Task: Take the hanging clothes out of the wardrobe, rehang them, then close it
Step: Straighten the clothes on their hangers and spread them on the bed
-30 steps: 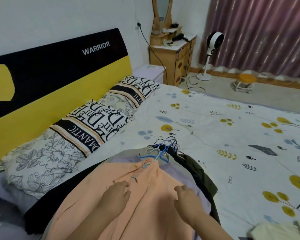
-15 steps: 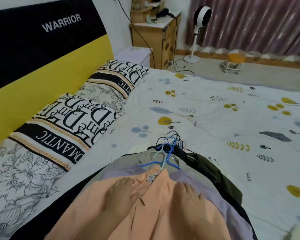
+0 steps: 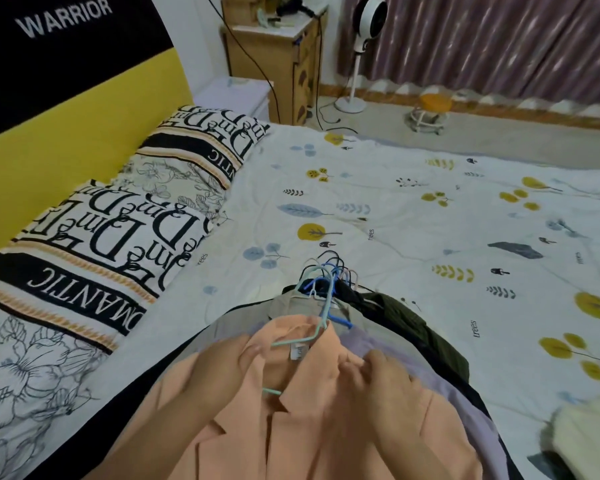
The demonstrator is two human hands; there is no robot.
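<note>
- Head view shows your left hand (image 3: 219, 370) curled over the left shoulder of the peach jacket (image 3: 312, 420), thumb near the collar and fingers pinching the cloth.
- Your right hand (image 3: 383, 386) does the same at the right shoulder, its fingers bent and bunching the fabric beside the lapel, so both hands are clamped on this one garment.
- Between your hands, at twelve o'clock of the collar, a pale mint hanger (image 3: 303, 336) sits inside the jacket, with its hook running up into the cluster of hooks.
- Judging by the folds, the jacket is soft, light and limp; it should slide off the hanger if you lift by cloth alone. Take hold at the hanger's neck, or at both shoulders over the hanger arms.
- It looks plain peach, with notched lapels lying open and a small white label inside the collar.
- The jacket lies on top of the pile of clothes (image 3: 409, 327), which holds lilac, grey, black and dark olive pieces, spread on the bed (image 3: 413, 202).
- The bunched hanger hooks (image 3: 328, 275), in blue, white, pink and black, point to twelve o'clock and could snag one another.
- Two lettered pillows (image 3: 111, 244) lie at ten o'clock, and a cream garment (image 3: 586, 434) at four o'clock.
- No wardrobe is in sight.
</note>
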